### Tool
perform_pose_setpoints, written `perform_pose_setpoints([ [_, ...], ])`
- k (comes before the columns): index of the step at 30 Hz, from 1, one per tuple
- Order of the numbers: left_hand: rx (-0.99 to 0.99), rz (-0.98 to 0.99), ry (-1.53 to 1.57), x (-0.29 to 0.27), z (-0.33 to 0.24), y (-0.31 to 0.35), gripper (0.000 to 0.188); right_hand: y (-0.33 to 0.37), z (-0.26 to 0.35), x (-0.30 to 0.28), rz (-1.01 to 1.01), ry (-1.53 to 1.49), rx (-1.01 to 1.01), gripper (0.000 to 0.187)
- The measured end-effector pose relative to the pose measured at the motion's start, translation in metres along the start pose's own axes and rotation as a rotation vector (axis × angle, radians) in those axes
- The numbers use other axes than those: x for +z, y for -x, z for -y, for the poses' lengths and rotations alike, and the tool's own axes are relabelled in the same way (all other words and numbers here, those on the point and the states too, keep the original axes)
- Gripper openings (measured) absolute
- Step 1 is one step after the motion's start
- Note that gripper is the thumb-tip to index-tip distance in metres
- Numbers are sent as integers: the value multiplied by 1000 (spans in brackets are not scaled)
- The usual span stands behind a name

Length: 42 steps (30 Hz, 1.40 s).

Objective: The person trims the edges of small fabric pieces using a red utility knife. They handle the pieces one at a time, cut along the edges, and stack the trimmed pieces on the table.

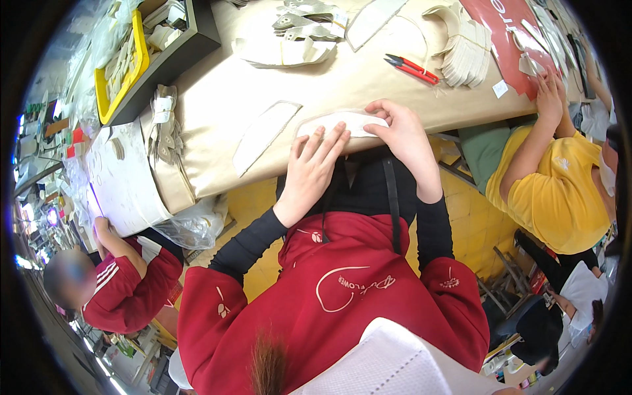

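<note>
A white, curved cut piece of material (357,121) with a stitched-looking rim lies at the table's near edge, in front of me. My left hand (311,170) rests on its left part, fingers stretched out flat. At its right end, the thumb and fingers of my right hand (403,135) close on the edge. A second white cut piece (262,137), similar in shape, lies to the left, apart from both hands. Beyond my right hand are red-handled thread snips (416,69). Their dark blades point left.
Paper-covered table (217,105) holds tied bundles of beige pieces (466,56), more grey-beige bundles (293,49) and another white piece (370,25). A yellow tray (139,52) sits in a dark box at far left. Co-workers in yellow (546,184) and red (128,289) flank me.
</note>
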<state>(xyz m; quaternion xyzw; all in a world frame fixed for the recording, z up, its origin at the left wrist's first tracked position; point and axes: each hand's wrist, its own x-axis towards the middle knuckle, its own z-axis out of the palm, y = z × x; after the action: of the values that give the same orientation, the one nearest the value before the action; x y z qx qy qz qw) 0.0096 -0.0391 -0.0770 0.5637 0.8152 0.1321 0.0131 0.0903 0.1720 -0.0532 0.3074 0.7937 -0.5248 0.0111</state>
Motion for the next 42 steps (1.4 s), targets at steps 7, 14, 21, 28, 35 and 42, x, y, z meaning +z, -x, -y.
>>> perform_pose_setpoints([
  [7,14,-38,-115,6,-2,-2,67,1,-1,11,-110,123,-45,25],
  [14,15,-10,-200,2,-4,-5,67,3,3,11,-141,233,-116,30],
  [21,-43,40,22,-19,-11,-17,54,17,-14,-20,-42,-155,59,43],
  [28,-227,-156,298,-10,-18,-48,34,26,-27,-6,-197,-292,38,36],
  [35,-232,-198,369,4,-15,-77,14,27,-22,1,-278,-225,9,32],
  [42,-268,-181,402,6,-12,-81,11,28,-20,4,-319,-190,15,31],
])
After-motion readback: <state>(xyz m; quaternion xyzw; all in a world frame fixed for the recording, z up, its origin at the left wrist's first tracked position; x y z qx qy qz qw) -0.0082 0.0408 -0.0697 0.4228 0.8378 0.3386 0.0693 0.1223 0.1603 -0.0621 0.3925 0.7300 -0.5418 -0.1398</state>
